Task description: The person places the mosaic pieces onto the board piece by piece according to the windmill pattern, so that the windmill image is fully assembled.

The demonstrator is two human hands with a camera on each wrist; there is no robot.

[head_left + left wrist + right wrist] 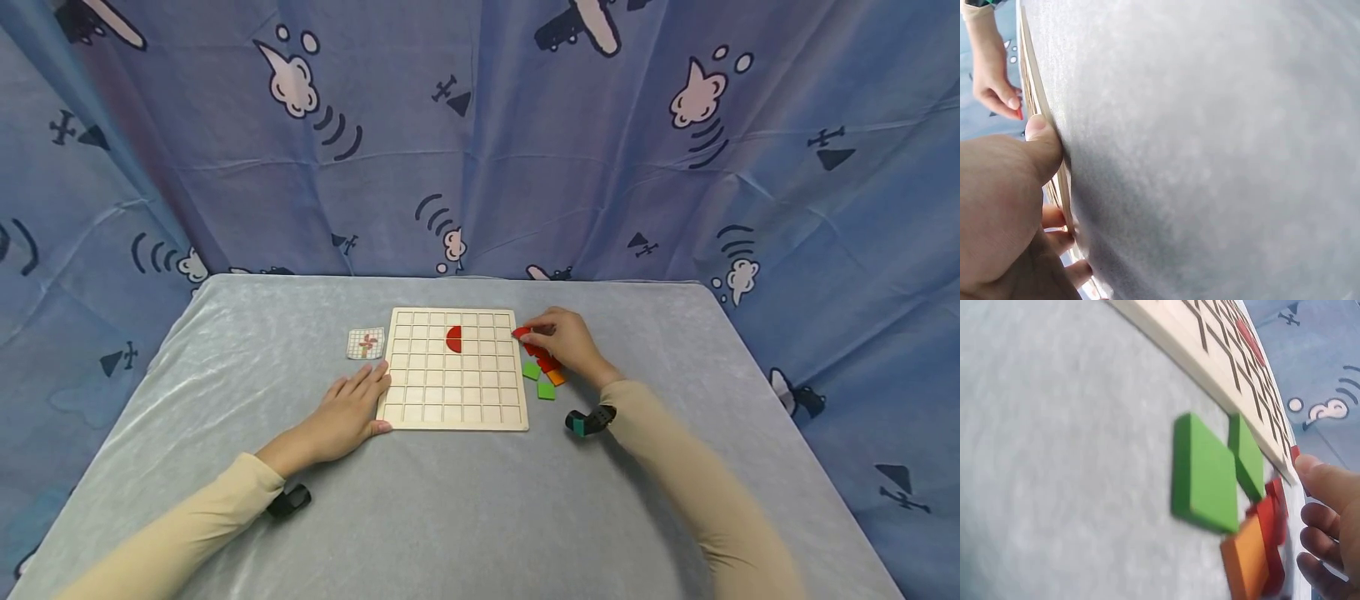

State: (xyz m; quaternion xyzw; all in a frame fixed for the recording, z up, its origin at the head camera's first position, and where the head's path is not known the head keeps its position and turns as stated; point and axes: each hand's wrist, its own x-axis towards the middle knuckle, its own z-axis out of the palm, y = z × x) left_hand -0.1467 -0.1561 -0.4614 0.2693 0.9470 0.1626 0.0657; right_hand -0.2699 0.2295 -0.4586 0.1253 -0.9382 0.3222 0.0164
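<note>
A square wooden grid board point(427, 400) lies flat on the table. Near its upper middle sits a red half-round piece point(454, 339). My left hand point(341, 421) rests at the board's left edge, fingers spread and fairly straight, thumb by the lower corner. Just off the board's right edge, my right hand point(564, 337) pinches a red piece point(521, 332) between thumb and fingertips; the hand covers part of it. Below that hand lie more red pieces point(547, 363), an orange piece point(557, 377) and two green squares point(1210, 475), partly overlapping in the right wrist view.
A small card point(365, 343) printed with a grid and a coloured figure lies left of the board. Grey cloth covers the table point(450, 517). Behind it hangs a blue patterned curtain point(495, 167). Each wrist wears a black band point(590, 420).
</note>
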